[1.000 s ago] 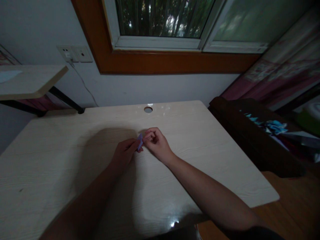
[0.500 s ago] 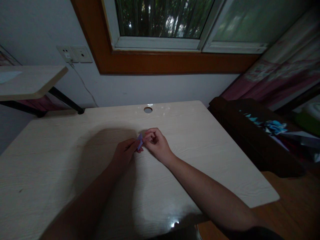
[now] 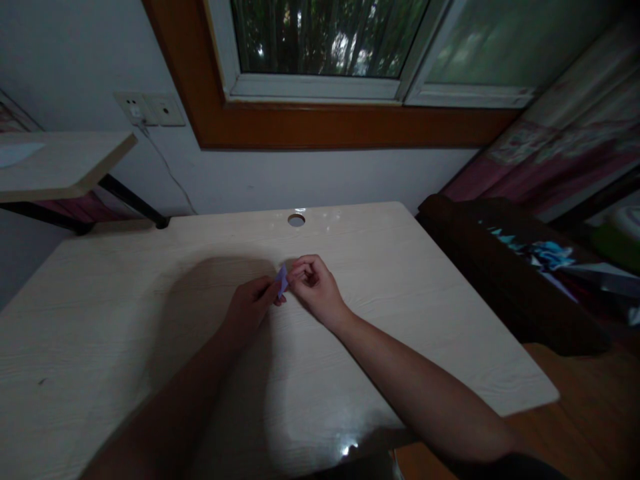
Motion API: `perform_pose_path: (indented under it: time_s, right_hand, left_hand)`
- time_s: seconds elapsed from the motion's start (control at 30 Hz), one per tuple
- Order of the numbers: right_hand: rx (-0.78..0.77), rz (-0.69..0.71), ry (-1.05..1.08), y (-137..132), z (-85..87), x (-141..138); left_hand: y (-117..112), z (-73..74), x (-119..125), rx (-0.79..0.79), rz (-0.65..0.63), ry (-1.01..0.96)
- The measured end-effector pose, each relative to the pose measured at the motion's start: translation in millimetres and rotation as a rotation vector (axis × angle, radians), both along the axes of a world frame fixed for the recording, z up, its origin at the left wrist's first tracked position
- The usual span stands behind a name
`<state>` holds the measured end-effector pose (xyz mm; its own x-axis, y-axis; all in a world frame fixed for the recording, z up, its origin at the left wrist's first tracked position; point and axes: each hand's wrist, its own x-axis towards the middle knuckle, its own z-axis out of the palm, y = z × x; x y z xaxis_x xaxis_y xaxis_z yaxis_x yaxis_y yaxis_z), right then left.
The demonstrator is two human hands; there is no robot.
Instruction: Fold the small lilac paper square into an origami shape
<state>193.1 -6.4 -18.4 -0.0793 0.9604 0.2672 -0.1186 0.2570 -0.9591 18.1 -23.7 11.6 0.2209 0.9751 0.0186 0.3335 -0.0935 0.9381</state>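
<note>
Left hand (image 3: 250, 301): pinching the purple paper (image 3: 283, 281)
Right hand (image 3: 317, 287): curling beside it; cannot tell if gripping
Purple paper: showing between both hands, inward from the table surface's (image 3: 380, 267) far edge

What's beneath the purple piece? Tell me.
Fingertips of the left hand show past the purple piece, with the desk beyond; what lies directly beneath the piece is covered.
</note>
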Motion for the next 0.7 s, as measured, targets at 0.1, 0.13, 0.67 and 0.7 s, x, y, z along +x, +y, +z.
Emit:
perform_pose_path:
  time_s: [0.1,0.13,0.67,0.7]
  right_hand:
    - [-0.005,-0.025,0.007,0.6,1.9,0.4]
    - [-0.005,-0.034,0.012,0.8,2.4,0.6]
    - [-0.016,-0.105,0.027,0.8,5.8,1.3]
    - [-0.016,-0.107,0.025,0.8,5.8,1.3]
  left_hand:
    - [0.2,-1.0,0.3,0.004,0.003,-0.003]
    - [0.1,-1.4,0.4,0.005,0.001,-0.006]
    - [-1.4,-2.9,1.2,0.001,0.007,-0.038]
    - [-1.2,-3.4,1.2,0.000,0.006,-0.042]
